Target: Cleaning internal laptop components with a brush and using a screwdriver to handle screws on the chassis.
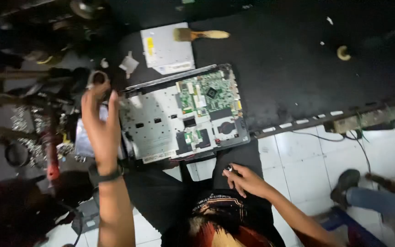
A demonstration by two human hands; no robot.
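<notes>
Item one: my left hand (99,121), raised at the bench's left edge, fingers pinching a small ring-shaped part (98,77). Item two: opened laptop chassis (184,114), circuit board exposed, centre bench. Beyond it: optical drive (166,49), brush (200,34). Item three: my right hand (245,179), near, loosely curled round a small metal piece (229,169).
</notes>
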